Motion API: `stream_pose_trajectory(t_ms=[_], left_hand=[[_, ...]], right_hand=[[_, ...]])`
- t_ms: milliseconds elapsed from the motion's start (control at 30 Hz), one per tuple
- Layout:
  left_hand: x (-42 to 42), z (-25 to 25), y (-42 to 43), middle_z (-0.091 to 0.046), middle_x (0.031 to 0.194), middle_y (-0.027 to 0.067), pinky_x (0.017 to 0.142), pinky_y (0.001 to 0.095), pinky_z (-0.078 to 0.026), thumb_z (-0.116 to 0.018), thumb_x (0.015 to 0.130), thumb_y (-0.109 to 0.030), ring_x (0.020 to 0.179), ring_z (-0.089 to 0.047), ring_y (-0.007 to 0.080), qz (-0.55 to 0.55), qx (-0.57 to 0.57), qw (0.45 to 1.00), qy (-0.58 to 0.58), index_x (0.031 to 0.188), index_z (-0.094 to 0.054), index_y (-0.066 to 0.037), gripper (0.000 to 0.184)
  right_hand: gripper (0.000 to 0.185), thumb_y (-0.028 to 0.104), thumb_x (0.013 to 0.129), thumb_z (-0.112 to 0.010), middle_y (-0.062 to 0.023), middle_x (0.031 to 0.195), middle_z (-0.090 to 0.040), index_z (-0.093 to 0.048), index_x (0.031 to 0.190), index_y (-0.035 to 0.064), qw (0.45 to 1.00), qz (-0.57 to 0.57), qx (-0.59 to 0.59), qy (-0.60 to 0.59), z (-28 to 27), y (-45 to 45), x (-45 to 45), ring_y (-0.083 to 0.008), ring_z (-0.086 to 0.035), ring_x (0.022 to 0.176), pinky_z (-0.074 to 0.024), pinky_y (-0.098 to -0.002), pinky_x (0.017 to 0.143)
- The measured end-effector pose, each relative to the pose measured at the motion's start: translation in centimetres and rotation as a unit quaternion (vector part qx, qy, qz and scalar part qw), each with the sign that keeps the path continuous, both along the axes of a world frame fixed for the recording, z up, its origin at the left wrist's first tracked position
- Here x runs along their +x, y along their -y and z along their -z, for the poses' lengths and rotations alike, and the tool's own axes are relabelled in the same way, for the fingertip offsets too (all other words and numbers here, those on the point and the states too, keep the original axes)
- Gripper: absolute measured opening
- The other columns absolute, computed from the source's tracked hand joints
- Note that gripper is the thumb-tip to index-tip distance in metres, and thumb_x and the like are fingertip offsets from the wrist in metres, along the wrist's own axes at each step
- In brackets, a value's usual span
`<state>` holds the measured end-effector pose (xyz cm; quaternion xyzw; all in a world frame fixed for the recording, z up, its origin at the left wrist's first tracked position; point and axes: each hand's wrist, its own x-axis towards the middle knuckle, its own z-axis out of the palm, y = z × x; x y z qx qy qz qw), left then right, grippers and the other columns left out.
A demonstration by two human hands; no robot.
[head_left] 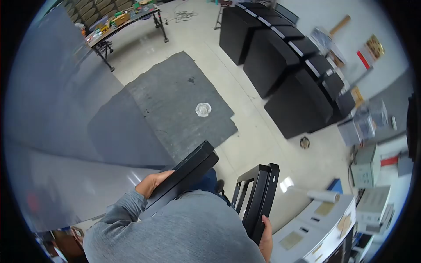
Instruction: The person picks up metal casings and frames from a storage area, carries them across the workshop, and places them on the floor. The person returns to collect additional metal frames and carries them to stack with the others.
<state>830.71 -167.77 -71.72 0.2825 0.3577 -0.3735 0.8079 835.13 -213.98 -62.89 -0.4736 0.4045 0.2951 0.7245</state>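
My left hand is closed round the outer side of a long black box-shaped piece, which slants up and to the right beside my body. Its fingers are mostly hidden behind the piece. On the other side, my right hand grips the edge of a black slotted frame near its lower end. Open gaps show between the frame's bars, and a small light slot marks its upper outer edge. The two black pieces are apart, one at each side of my grey-sleeved torso.
A large grey translucent sheet stands at left. Ahead lies a dark floor mat with a whitish round item. Tall black cabinets line the right. A cluttered workbench stands far left; a white table is near right.
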Motion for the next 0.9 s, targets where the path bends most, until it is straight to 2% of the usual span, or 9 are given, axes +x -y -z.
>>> stream_pose_trajectory(t_ms=[100,200,300,333,467,600,700,833,900], left_hand=[[4.8,0.8,-1.7,-0.068,0.099,0.0102,0.066,0.0343,-0.056,-0.050,0.094,-0.037,0.077,-0.067,0.0190,-0.050,0.063,0.997,-0.002,0.113,-0.061,-0.002,0.041],[10.2,3.2,-4.2,-0.068,0.101,0.0104,0.068,0.0347,-0.056,-0.050,0.095,-0.038,0.080,-0.067,0.0192,-0.094,0.014,0.995,-0.011,0.116,-0.061,-0.002,0.043],[15.8,3.4,-7.9,-0.068,0.101,0.0107,0.069,0.0344,-0.056,-0.050,0.094,-0.040,0.080,-0.067,0.0198,-0.089,-0.028,0.995,-0.040,0.117,-0.061,-0.003,0.044],[17.4,4.0,-8.8,-0.068,0.098,0.0104,0.068,0.0349,-0.056,-0.050,0.094,-0.041,0.078,-0.067,0.0202,-0.108,-0.045,0.993,-0.031,0.115,-0.062,-0.004,0.044],[22.6,5.3,-12.0,-0.068,0.094,0.0100,0.065,0.0342,-0.056,-0.050,0.093,-0.042,0.075,-0.066,0.0201,-0.192,-0.003,0.981,-0.037,0.113,-0.062,-0.004,0.044],[27.7,6.1,-16.6,-0.069,0.095,0.0103,0.067,0.0335,-0.056,-0.051,0.093,-0.042,0.076,-0.066,0.0203,-0.217,-0.005,0.975,-0.039,0.113,-0.062,-0.004,0.045],[32.1,6.3,-19.6,-0.069,0.096,0.0108,0.069,0.0344,-0.055,-0.052,0.092,-0.044,0.077,-0.066,0.0212,-0.251,0.013,0.967,-0.032,0.111,-0.064,-0.003,0.046],[37.6,10.0,-24.4,-0.068,0.098,0.0120,0.069,0.0359,-0.055,-0.053,0.090,-0.046,0.078,-0.066,0.0229,-0.305,0.054,0.948,-0.075,0.110,-0.064,-0.002,0.049],[40.7,10.6,-27.4,-0.068,0.100,0.0129,0.070,0.0365,-0.055,-0.052,0.090,-0.047,0.080,-0.066,0.0234,-0.297,0.034,0.950,-0.088,0.112,-0.063,-0.002,0.052]], right_hand=[[0.044,0.037,0.082,-0.063,-0.0130,0.101,-0.068,-0.062,0.113,0.0047,0.998,-0.034,-0.009,-0.051,1.5,-1.2,8.5,-0.0304,-0.066,0.089,-0.0528,-0.0424,0.085],[0.046,0.039,0.080,-0.064,-0.0129,0.099,-0.069,-0.063,0.112,0.0060,0.987,-0.114,-0.103,-0.051,5.2,-2.3,17.6,-0.0307,-0.066,0.087,-0.0536,-0.0433,0.081],[0.046,0.039,0.076,-0.069,-0.0128,0.099,-0.067,-0.064,0.108,0.0060,0.980,-0.152,-0.079,-0.098,1.8,-9.1,27.2,-0.0277,-0.064,0.088,-0.0504,-0.0378,0.080],[0.049,0.039,0.076,-0.069,-0.0130,0.104,-0.066,-0.062,0.112,0.0057,0.975,-0.183,-0.089,-0.089,-0.6,-12.3,30.1,-0.0267,-0.061,0.095,-0.0483,-0.0365,0.084],[0.056,0.040,0.077,-0.068,-0.0136,0.112,-0.063,-0.059,0.119,0.0036,0.954,-0.270,-0.125,-0.029,-0.8,-18.0,40.0,-0.0261,-0.058,0.104,-0.0415,-0.0344,0.095],[0.046,0.037,0.080,-0.066,-0.0123,0.099,-0.068,-0.063,0.112,0.0042,0.944,-0.308,-0.121,-0.004,-0.9,-24.1,48.8,-0.0265,-0.064,0.088,-0.0505,-0.0367,0.081],[0.052,0.039,0.080,-0.066,-0.0125,0.111,-0.064,-0.063,0.114,0.0010,0.932,-0.349,-0.100,-0.012,-0.6,-28.8,55.4,-0.0233,-0.058,0.103,-0.0421,-0.0316,0.094],[0.042,0.032,0.080,-0.067,-0.0127,0.098,-0.068,-0.065,0.106,0.0002,0.924,-0.368,-0.103,0.025,2.8,-35.6,64.2,-0.0242,-0.064,0.085,-0.0501,-0.0331,0.079],[0.041,0.031,0.080,-0.067,-0.0123,0.098,-0.068,-0.065,0.106,-0.0001,0.918,-0.388,-0.077,-0.006,2.4,-40.4,69.2,-0.0233,-0.064,0.085,-0.0501,-0.0323,0.079]])
